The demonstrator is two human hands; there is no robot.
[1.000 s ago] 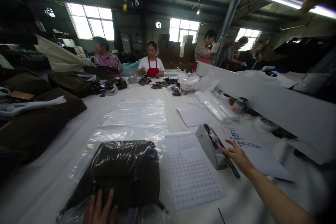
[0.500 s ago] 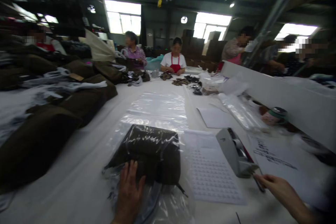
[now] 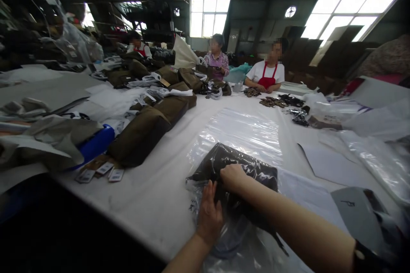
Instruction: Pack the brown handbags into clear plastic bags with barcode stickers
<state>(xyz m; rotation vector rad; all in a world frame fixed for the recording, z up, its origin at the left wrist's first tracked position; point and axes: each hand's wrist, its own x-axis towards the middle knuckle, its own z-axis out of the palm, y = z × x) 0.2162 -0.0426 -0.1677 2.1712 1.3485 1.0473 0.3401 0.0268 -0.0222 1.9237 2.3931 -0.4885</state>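
A dark olive fabric bag (image 3: 261,166), packed inside a clear plastic bag (image 3: 256,245), lies on the white table in front of me. My left hand (image 3: 209,213) rests on its near left side with fingers stretched out over the plastic. Just beyond, my right hand (image 3: 234,177) reaches across the packed bag and presses on its top, fingers curled closed. What those fingers hold, if anything, is hidden. To the right of my right forearm stands a grey tape dispenser (image 3: 354,211). Flat clear plastic bags (image 3: 243,126) are spread beyond the packed one.
More olive bags (image 3: 144,130) are heaped at left, with white-labelled tags (image 3: 104,168) and a blue item (image 3: 96,145) nearby. White paper (image 3: 336,162) lies right. Small dark parts (image 3: 272,101) lie near a co-worker in a red apron (image 3: 267,77). Other people are further off.
My right hand has moved left from the tape dispenser onto the packed bag. My left hand stays on its near left side. The view has turned left.
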